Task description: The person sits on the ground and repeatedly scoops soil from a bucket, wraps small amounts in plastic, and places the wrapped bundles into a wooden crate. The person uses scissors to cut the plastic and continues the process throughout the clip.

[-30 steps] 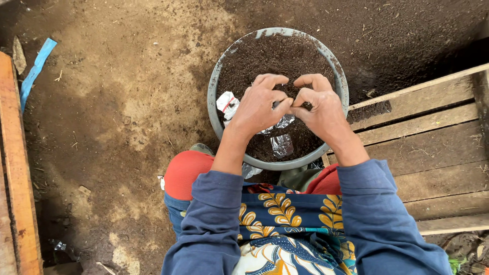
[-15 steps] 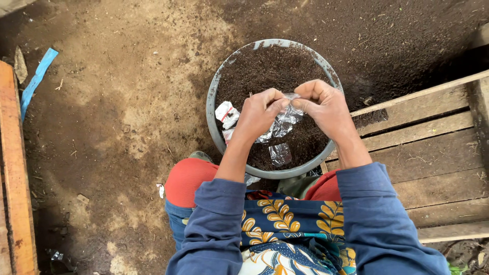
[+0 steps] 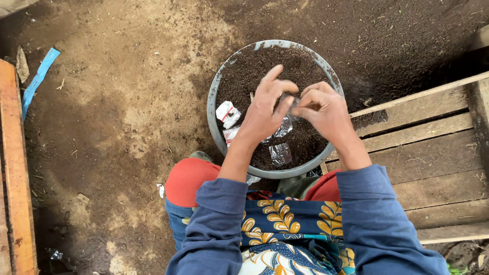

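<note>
over soil basin (image 3: 216,97), both hands pinch clear plastic bag (image 3: 283,127).

I'm seeing a small clear plastic bag (image 3: 286,124) pinched betw. my left hand (image 3: 266,113) & right hand (image 3: 324,109) over the soil basin (image 3: 211,111). A white packet w/ red mark (image 3: 227,113) is lying on the soil at the left, another clear bag (image 3: 280,153) sitting nr the front rim.
</note>
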